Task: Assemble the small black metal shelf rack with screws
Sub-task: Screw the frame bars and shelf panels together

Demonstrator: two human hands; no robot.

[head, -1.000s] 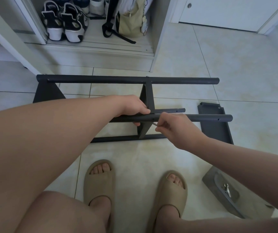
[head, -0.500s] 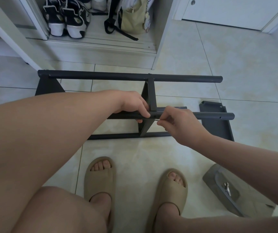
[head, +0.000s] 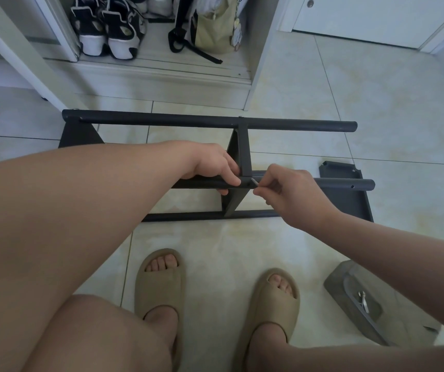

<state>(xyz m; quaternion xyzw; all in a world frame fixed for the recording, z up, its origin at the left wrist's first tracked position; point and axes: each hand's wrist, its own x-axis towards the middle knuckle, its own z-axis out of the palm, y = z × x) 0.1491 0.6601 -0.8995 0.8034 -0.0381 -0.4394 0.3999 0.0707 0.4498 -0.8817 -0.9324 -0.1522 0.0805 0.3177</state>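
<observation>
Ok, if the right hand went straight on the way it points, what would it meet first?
Likely the middle bracket at its joint with the near tube; the tool pinched in the right hand nearly touches it, left hand just beyond.

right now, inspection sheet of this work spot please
surface: pale floor tiles
job's things: black rack frame, part built, on the tiles; loose black panel by its right end
clutter: grey packet holding a metal part
hands: left hand grips the near tube; right hand pinches a thin metal piece at the middle bracket
cables: nothing seen
surroundings: sneakers and a tan bag in an open cupboard
</observation>
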